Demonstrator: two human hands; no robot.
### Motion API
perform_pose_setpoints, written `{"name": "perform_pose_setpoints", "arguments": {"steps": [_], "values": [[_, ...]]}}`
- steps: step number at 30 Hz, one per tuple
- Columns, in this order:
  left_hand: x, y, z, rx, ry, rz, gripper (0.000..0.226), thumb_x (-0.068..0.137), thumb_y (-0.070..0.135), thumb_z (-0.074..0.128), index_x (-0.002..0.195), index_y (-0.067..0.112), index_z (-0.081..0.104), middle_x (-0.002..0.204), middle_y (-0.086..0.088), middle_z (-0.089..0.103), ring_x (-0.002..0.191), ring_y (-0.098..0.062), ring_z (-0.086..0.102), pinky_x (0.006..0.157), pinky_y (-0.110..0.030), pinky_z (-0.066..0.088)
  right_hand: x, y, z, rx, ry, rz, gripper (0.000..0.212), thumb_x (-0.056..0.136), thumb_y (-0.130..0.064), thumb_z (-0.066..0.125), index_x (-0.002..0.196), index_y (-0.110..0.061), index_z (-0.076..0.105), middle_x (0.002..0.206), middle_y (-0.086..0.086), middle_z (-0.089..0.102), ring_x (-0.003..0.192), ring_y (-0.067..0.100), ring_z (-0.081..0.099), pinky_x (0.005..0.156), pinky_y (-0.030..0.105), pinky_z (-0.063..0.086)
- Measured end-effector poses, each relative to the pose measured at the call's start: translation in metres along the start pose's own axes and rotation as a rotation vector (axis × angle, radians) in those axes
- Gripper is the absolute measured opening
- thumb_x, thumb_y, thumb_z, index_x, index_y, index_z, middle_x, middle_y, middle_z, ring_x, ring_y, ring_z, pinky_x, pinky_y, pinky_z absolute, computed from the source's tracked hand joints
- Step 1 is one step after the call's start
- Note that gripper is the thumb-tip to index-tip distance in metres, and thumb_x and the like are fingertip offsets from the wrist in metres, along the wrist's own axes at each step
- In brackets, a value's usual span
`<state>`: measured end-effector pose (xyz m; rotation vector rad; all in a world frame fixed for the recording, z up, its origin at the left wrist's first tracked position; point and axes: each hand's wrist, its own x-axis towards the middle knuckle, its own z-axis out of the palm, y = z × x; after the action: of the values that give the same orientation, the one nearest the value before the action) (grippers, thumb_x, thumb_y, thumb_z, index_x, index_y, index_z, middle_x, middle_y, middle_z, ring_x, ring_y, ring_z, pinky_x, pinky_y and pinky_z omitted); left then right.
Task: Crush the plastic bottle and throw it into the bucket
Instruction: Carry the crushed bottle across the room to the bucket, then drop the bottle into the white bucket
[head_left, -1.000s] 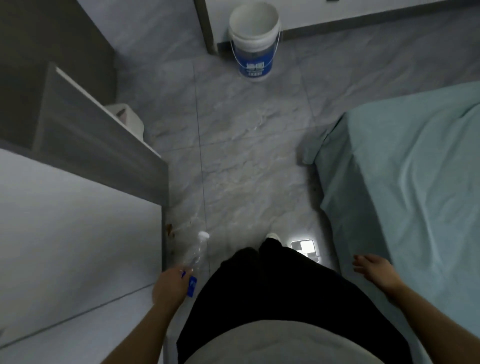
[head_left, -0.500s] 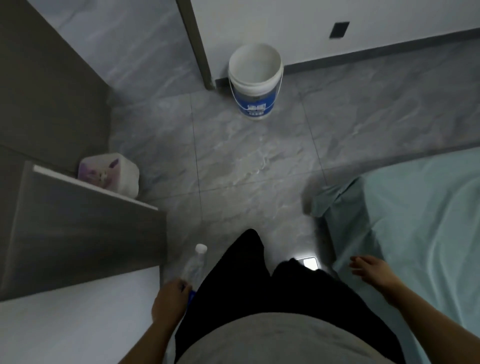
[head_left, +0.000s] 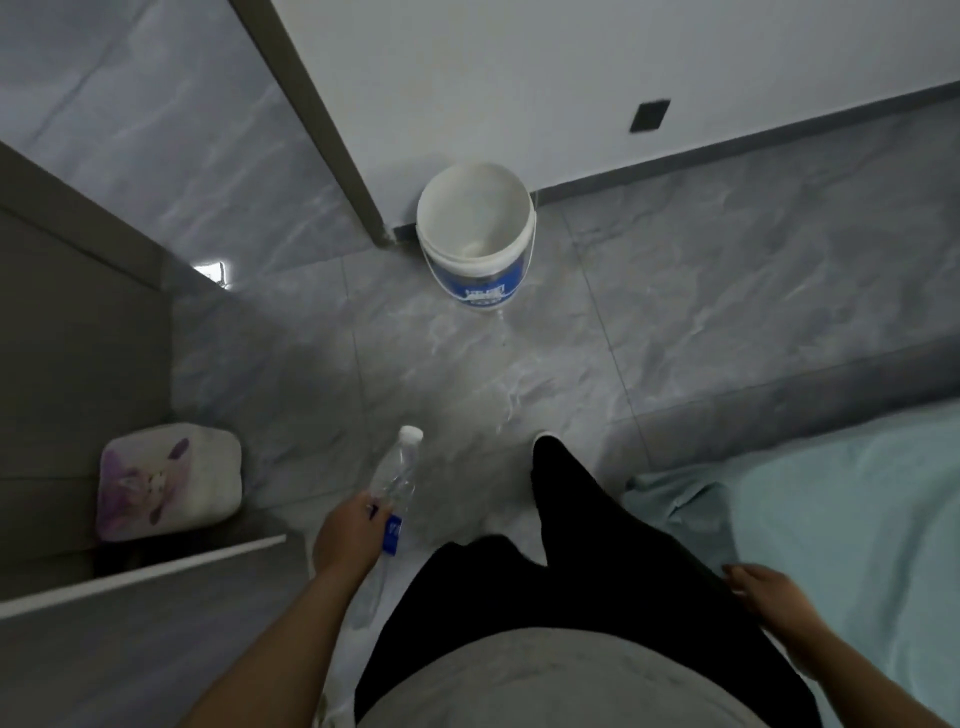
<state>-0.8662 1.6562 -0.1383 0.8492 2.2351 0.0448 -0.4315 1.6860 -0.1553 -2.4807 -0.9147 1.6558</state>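
My left hand (head_left: 347, 535) grips a clear plastic bottle (head_left: 397, 478) around its middle, at its blue label. The bottle's white cap points forward, toward the bucket, and its shape looks whole. A white bucket (head_left: 475, 234) with a blue label stands upright and open on the grey tile floor ahead, against the wall beside a door frame. Its inside looks bare. My right hand (head_left: 766, 590) hangs at my right side, fingers loosely apart, holding nothing, close to the edge of the bed.
A bed with a teal sheet (head_left: 841, 519) fills the right side. On the left stands a grey cabinet (head_left: 78, 364), with a white and purple pack (head_left: 169, 480) beside it. A dark door frame (head_left: 332, 130) rises left of the bucket. Open tile floor (head_left: 467, 374) lies between me and the bucket.
I have walked forward, so the bucket is nearer and lower in view. My left hand has lifted the bottle up and forward. My right hand has stayed by my side.
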Motion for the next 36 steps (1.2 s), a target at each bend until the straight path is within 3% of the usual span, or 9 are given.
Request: {"name": "perform_pose_setpoints", "arguments": {"steps": [4, 9, 12, 21, 25, 30, 33, 34, 36], "values": [[0.029, 0.035, -0.006, -0.039, -0.001, -0.066, 0.021, 0.090, 0.022, 0.053, 0.074, 0.008, 0.055, 0.089, -0.020, 0.067, 0.072, -0.022, 0.053, 0.066, -0.030, 0.038, 0.050, -0.103, -0.025, -0.008, 0.005, -0.105, 0.030, 0.093, -0.006, 0.040, 0.106, 0.016, 0.056, 0.108, 0.033, 0.061, 0.091, 0.036, 0.057, 0.076, 0.034, 0.039], [0.058, 0.057, -0.027, -0.119, -0.013, -0.184, 0.020, 0.089, 0.021, 0.054, 0.076, 0.006, 0.059, 0.092, -0.023, 0.068, 0.080, -0.030, 0.061, 0.068, -0.033, 0.041, 0.094, -0.225, -0.033, -0.053, -0.044, -0.205, 0.034, 0.095, -0.008, 0.035, 0.119, 0.009, 0.052, 0.119, 0.028, 0.059, 0.105, 0.039, 0.057, 0.084, 0.038, 0.044], [0.087, 0.071, -0.041, -0.127, -0.062, -0.235, 0.021, 0.089, 0.022, 0.054, 0.070, 0.013, 0.055, 0.093, -0.023, 0.068, 0.084, -0.032, 0.062, 0.071, -0.036, 0.043, 0.118, -0.283, -0.025, -0.096, -0.072, -0.234, 0.034, 0.095, -0.006, 0.034, 0.120, 0.011, 0.049, 0.123, 0.032, 0.056, 0.111, 0.043, 0.055, 0.069, 0.029, 0.043], [0.207, 0.159, -0.100, -0.047, -0.100, -0.127, 0.015, 0.090, 0.025, 0.053, 0.078, 0.015, 0.055, 0.090, -0.015, 0.068, 0.080, -0.025, 0.061, 0.073, -0.033, 0.046, 0.167, -0.361, -0.006, -0.216, -0.059, -0.135, 0.033, 0.095, -0.002, 0.034, 0.117, 0.015, 0.050, 0.120, 0.036, 0.056, 0.099, 0.036, 0.057, 0.062, 0.026, 0.040], [0.253, 0.200, -0.124, -0.065, -0.062, -0.103, 0.018, 0.090, 0.025, 0.053, 0.083, 0.009, 0.059, 0.087, -0.014, 0.067, 0.077, -0.025, 0.059, 0.069, -0.032, 0.044, 0.181, -0.375, -0.010, -0.286, -0.052, -0.074, 0.031, 0.094, 0.000, 0.036, 0.114, 0.016, 0.052, 0.118, 0.035, 0.057, 0.108, 0.045, 0.055, 0.061, 0.022, 0.041], [0.300, 0.250, -0.132, -0.094, -0.025, -0.108, 0.014, 0.089, 0.024, 0.054, 0.079, 0.014, 0.059, 0.084, -0.011, 0.066, 0.075, -0.024, 0.059, 0.064, -0.029, 0.040, 0.207, -0.418, -0.017, -0.320, -0.040, -0.094, 0.026, 0.091, -0.001, 0.044, 0.104, 0.013, 0.062, 0.114, 0.032, 0.063, 0.107, 0.039, 0.057, 0.092, 0.038, 0.042], [0.329, 0.278, -0.127, -0.131, 0.019, -0.144, 0.014, 0.089, 0.022, 0.054, 0.085, 0.011, 0.061, 0.091, -0.016, 0.069, 0.075, -0.024, 0.059, 0.066, -0.030, 0.043, 0.238, -0.459, -0.014, -0.260, -0.104, -0.075, 0.026, 0.092, -0.002, 0.043, 0.109, 0.010, 0.059, 0.115, 0.030, 0.062, 0.100, 0.035, 0.060, 0.071, 0.017, 0.049], [0.339, 0.287, -0.123, -0.149, 0.032, -0.156, 0.016, 0.089, 0.022, 0.054, 0.087, 0.009, 0.062, 0.095, -0.018, 0.069, 0.078, -0.026, 0.060, 0.067, -0.031, 0.043, 0.251, -0.476, -0.011, -0.248, -0.124, -0.074, 0.027, 0.092, -0.002, 0.041, 0.110, 0.011, 0.058, 0.114, 0.031, 0.062, 0.095, 0.034, 0.061, 0.061, 0.015, 0.047], [0.360, 0.305, -0.114, -0.167, 0.052, -0.170, 0.019, 0.090, 0.022, 0.053, 0.095, 0.006, 0.063, 0.101, -0.019, 0.068, 0.088, -0.030, 0.062, 0.071, -0.030, 0.042, 0.275, -0.508, -0.002, -0.255, -0.150, -0.110, 0.028, 0.093, -0.002, 0.039, 0.111, 0.010, 0.056, 0.113, 0.030, 0.062, 0.094, 0.036, 0.062, 0.060, 0.019, 0.042]]}}
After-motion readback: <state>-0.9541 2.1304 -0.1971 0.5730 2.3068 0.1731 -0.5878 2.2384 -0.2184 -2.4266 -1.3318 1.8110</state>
